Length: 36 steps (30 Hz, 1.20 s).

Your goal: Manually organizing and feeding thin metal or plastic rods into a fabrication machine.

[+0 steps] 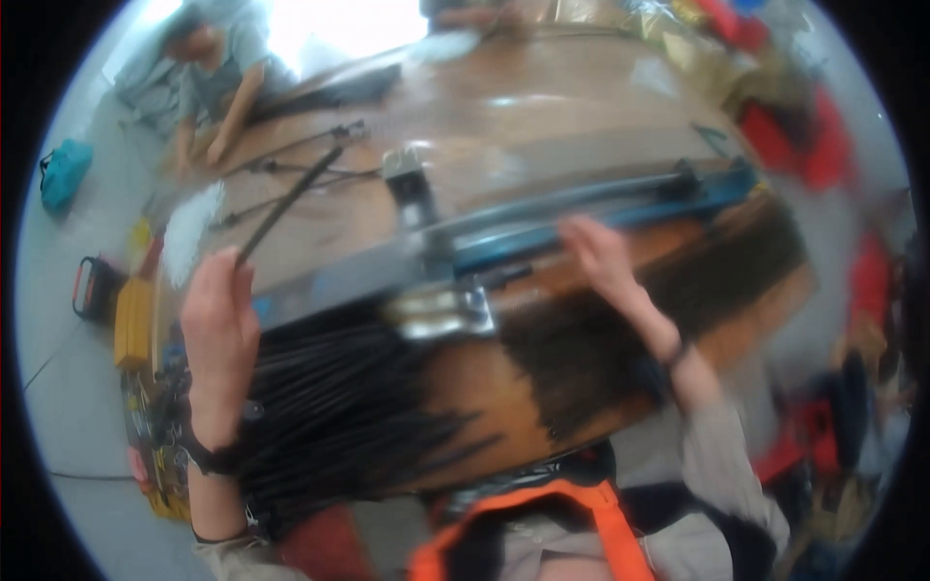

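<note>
My left hand [221,295] is closed on the lower end of a thin dark strip [291,205], which slants up and away to the right. My right hand [599,254] hovers over or beside a long blue metal bar [601,225]; its fingers are smeared by motion. A large pile of long black strips [329,387] lies on the table near my left forearm. Between my hands sit a shiny metal block [441,312] and a dark upright fixture with a metal top [415,198]. Blur hides their finer details.
A second dark bundle [668,310] covers the table's right part. Thin rods [310,172] and a white heap [192,232] lie at the far left. Across the table a person [218,82] leans in. A yellow box [134,322] stands beyond the left edge; red items [804,140] are at right.
</note>
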{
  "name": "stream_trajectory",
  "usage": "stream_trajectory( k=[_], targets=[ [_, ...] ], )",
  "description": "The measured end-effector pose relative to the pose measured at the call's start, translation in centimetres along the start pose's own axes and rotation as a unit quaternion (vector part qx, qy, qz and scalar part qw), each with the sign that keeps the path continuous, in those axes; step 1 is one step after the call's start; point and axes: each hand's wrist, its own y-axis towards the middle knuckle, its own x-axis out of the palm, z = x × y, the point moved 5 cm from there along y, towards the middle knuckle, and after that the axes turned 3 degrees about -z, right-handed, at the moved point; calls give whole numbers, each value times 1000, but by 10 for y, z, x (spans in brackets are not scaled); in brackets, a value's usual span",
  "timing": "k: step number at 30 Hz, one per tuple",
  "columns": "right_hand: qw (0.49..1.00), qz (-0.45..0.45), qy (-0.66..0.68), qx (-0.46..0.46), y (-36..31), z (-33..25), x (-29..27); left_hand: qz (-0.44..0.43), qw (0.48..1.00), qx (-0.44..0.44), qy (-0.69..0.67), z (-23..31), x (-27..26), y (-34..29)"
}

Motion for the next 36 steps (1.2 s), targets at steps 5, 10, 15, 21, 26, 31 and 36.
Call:
stream_trajectory(
  k=[5,10,15,21,26,31,36],
  targets=[
    [978,-75,163,-110,82,-99,75,-15,997,-28,-64,-7,7,-17],
    [957,-63,100,-266,109,-109,116,4,997,-58,-42,-36,-15,-60],
    [956,-117,129,-237,117,-113,131,-33,993,-107,-23,-53,-7,-86],
    [928,-118,-135,-327,106,-134,141,-30,996,-82,-33,-52,17,-75],
    [928,8,-242,-285,84,-58,64,-42,995,-95,8,-63,25,-78],
    [900,50,-368,-229,44,27,-66,-101,995,-19,14,-44,76,-55],
    [916,62,-378,-121,27,56,-98,-86,986,91,-112,11,169,0]
  ],
)
